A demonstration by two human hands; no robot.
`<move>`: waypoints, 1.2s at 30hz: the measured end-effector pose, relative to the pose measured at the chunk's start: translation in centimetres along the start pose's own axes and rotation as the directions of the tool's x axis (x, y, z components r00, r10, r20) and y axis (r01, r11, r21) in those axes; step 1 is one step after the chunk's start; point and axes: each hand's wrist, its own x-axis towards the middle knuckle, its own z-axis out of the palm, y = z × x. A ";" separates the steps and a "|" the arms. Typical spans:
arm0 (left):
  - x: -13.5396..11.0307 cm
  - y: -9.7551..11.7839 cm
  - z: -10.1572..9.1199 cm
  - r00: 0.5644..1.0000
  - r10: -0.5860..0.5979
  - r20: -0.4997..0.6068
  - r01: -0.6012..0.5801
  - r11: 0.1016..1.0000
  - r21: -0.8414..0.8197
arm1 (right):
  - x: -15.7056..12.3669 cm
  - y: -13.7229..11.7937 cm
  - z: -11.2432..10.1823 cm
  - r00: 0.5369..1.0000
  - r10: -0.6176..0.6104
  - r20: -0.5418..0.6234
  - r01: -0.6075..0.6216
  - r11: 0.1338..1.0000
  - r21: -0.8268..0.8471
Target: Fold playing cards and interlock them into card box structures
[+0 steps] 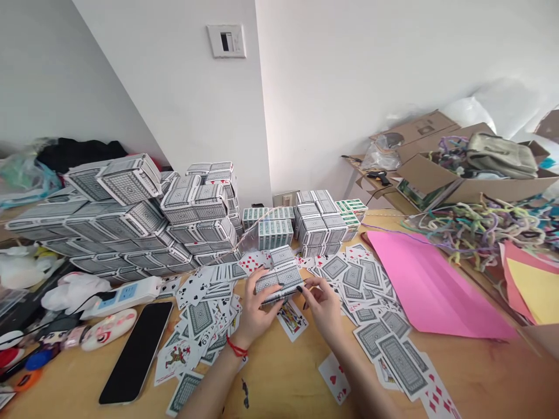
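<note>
A small block built of playing cards point(286, 274), backs outward, is held low over the table in front of me. My left hand point(261, 299), with a red string at the wrist, grips it from the left side, fingers spread over its top. My right hand point(321, 299) touches the block's right edge, thumb and fingertips pinched together there; a card edge between them is hard to make out. Under the hands lies a face-up jack point(292, 320). Loose cards point(201, 314) spread on the left, and more loose cards point(371, 285) lie on the right.
Stacked card blocks point(126, 227) rise at the back left, with a smaller stack point(321, 221) behind my hands. A phone point(137, 352) and a power strip point(128, 294) lie left. Pink paper point(428, 285), pipe cleaners point(484, 233) and a cardboard box point(463, 189) are right.
</note>
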 end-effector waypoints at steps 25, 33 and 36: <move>0.1 -0.2 -0.2 1.000 0.019 -0.011 -0.018 1.000 0.020 | -0.5 0.6 0.5 0.971 -0.219 -0.092 0.197 0.960 -0.198; -0.1 -0.4 -0.1 1.000 0.021 -0.007 -0.021 1.000 0.012 | -1.8 0.5 1.4 0.937 -0.333 -0.108 0.296 0.919 -0.262; 0.0 -0.3 -0.1 1.000 0.021 -0.009 -0.021 1.000 0.016 | -2.0 0.6 1.4 0.941 -0.332 -0.065 0.309 0.922 -0.234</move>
